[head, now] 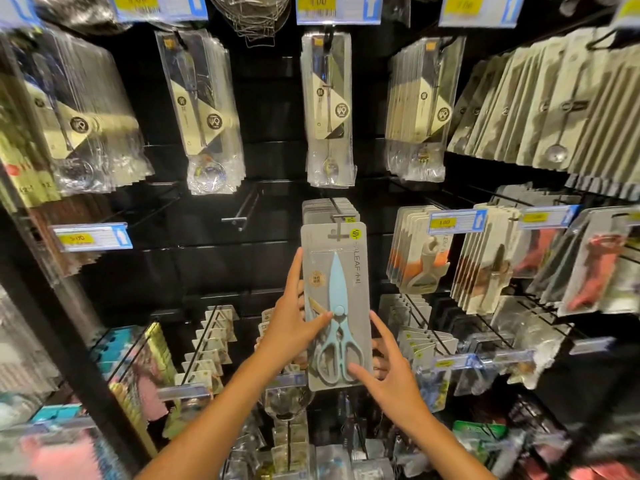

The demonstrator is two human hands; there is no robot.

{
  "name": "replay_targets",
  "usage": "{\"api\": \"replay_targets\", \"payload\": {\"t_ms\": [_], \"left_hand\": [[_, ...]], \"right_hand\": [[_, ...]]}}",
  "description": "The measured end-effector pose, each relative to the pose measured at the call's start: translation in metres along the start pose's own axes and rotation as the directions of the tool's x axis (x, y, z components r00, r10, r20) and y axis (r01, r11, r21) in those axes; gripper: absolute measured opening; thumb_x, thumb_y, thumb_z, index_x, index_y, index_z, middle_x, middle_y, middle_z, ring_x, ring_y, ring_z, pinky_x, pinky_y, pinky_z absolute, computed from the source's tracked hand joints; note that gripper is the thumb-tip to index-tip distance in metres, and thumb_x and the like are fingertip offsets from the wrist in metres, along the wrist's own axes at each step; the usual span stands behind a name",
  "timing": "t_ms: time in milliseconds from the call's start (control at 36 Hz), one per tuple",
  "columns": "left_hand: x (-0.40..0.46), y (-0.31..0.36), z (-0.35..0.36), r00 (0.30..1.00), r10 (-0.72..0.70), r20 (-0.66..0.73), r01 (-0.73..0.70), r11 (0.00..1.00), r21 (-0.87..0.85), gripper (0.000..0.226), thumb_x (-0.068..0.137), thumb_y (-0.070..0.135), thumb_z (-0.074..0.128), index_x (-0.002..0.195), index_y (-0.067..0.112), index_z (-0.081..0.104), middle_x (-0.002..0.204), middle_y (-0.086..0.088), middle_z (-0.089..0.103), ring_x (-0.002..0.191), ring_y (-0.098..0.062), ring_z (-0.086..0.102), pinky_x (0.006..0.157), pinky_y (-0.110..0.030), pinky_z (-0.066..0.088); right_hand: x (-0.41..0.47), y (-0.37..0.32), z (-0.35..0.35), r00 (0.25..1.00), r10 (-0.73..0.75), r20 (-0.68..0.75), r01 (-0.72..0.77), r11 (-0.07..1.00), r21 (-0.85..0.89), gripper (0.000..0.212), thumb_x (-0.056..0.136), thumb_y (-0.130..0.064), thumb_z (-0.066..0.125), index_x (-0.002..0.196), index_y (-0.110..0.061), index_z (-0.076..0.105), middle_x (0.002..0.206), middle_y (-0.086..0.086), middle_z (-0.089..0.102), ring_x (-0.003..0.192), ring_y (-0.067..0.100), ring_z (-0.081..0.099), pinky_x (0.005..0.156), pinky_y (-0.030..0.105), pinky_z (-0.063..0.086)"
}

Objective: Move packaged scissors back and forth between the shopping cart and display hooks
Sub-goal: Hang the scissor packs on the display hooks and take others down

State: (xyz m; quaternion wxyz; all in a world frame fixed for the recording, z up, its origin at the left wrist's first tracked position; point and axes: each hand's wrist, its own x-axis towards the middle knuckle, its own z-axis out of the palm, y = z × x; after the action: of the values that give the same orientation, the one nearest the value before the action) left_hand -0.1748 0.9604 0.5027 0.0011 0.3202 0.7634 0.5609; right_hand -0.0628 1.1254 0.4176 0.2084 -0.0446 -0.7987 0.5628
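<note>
A grey card pack of light-blue scissors [341,271] stands upright in front of the display, its hang slot at the tip of a black display hook [335,206]. Several more grey packs [313,211] hang behind it on that hook. My left hand [294,322] grips the pack's left edge, thumb on the front near the scissors' pivot. My right hand [388,372] holds the lower right corner, thumb on the handle loops and fingers behind the card. No shopping cart is in view.
Packaged spoons [329,109] hang on the row above under yellow price tags [317,2]. An empty hook [244,209] juts out at the left. Peelers [420,254] hang to the right, with small packs [211,344] on hooks below.
</note>
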Motion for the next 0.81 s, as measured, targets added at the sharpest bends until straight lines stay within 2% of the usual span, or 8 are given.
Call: {"api": "replay_targets", "payload": {"t_ms": [28,111,194,306,444,611,722,806], "left_hand": [[0.002,0.0,0.001,1.0,-0.004,0.005,0.004,1.0,0.003,0.118,0.086,0.018,0.08,0.155,0.053,-0.01,0.153,0.007,0.047,0.128,-0.007,0.058,0.099,-0.028,0.055],[0.007,0.002,0.003,1.0,-0.012,0.015,0.012,1.0,0.009,0.118,0.087,0.013,0.079,0.157,0.05,-0.009,0.151,0.006,0.048,0.122,-0.004,0.06,0.084,-0.015,0.056],[0.012,0.002,0.003,1.0,-0.004,0.03,0.004,1.0,0.012,0.118,0.086,0.012,0.079,0.157,0.049,-0.008,0.15,0.006,0.049,0.123,-0.006,0.061,0.086,-0.019,0.057],[0.016,0.002,0.003,0.999,-0.003,0.04,0.002,1.0,0.011,0.118,0.086,0.012,0.079,0.157,0.048,-0.008,0.151,0.005,0.05,0.125,-0.008,0.061,0.089,-0.019,0.057],[0.018,0.0,0.005,0.999,-0.019,0.049,0.017,0.999,0.035,0.117,0.087,0.015,0.078,0.156,0.05,-0.01,0.145,0.017,0.046,0.124,-0.008,0.061,0.087,-0.018,0.056],[0.028,-0.004,0.002,0.995,-0.064,0.075,0.06,0.997,0.044,0.114,0.09,0.019,0.076,0.154,0.055,-0.012,0.157,0.006,0.043,0.127,-0.012,0.06,0.1,-0.044,0.056],[0.037,0.001,0.0,0.99,-0.073,0.123,0.066,0.996,0.057,0.115,0.089,0.023,0.076,0.154,0.053,-0.014,0.156,-0.001,0.043,0.134,-0.019,0.055,0.104,-0.049,0.052],[0.043,0.001,-0.001,0.984,-0.095,0.148,0.085,0.994,0.071,0.116,0.09,0.023,0.075,0.155,0.048,-0.019,0.157,-0.002,0.042,0.136,-0.02,0.053,0.106,-0.047,0.051]], "right_hand": [[0.001,0.002,-0.001,1.0,0.001,-0.005,-0.001,1.0,-0.001,0.091,0.089,-0.023,0.077,0.152,-0.055,0.019,0.124,-0.007,0.065,0.099,0.007,0.073,0.078,0.029,0.062],[0.004,0.006,-0.004,1.0,0.011,-0.017,-0.011,1.0,-0.006,0.093,0.088,-0.026,0.079,0.152,-0.057,0.018,0.123,-0.007,0.065,0.098,0.013,0.074,0.08,0.039,0.063],[0.007,0.007,-0.006,1.0,0.012,-0.016,-0.012,1.0,-0.001,0.094,0.088,-0.024,0.078,0.152,-0.057,0.018,0.121,-0.009,0.066,0.097,0.015,0.074,0.08,0.042,0.063],[0.008,0.007,-0.009,1.0,0.011,0.002,-0.011,1.0,0.006,0.093,0.089,-0.022,0.077,0.154,-0.052,0.018,0.115,-0.021,0.068,0.097,0.013,0.074,0.081,0.04,0.063],[0.011,0.009,-0.01,1.0,0.014,0.018,-0.014,1.0,0.004,0.095,0.089,-0.017,0.077,0.155,-0.049,0.018,0.116,-0.015,0.069,0.094,0.011,0.075,0.081,0.034,0.062],[0.026,0.012,-0.011,0.997,0.027,0.073,-0.021,0.997,-0.077,0.094,0.094,-0.024,0.071,0.155,-0.055,0.007,0.127,-0.021,0.063,0.104,0.004,0.07,0.089,0.038,0.061],[0.039,0.01,-0.013,0.991,0.014,0.136,0.008,0.988,-0.157,0.103,0.094,-0.026,0.071,0.152,-0.06,-0.007,0.148,-0.017,0.048,0.126,0.003,0.057,0.105,0.038,0.053],[0.051,0.011,-0.013,0.985,0.008,0.175,0.027,0.98,-0.197,0.108,0.093,-0.027,0.072,0.15,-0.06,-0.013,0.156,-0.015,0.039,0.135,0.004,0.048,0.11,0.041,0.049]]}}
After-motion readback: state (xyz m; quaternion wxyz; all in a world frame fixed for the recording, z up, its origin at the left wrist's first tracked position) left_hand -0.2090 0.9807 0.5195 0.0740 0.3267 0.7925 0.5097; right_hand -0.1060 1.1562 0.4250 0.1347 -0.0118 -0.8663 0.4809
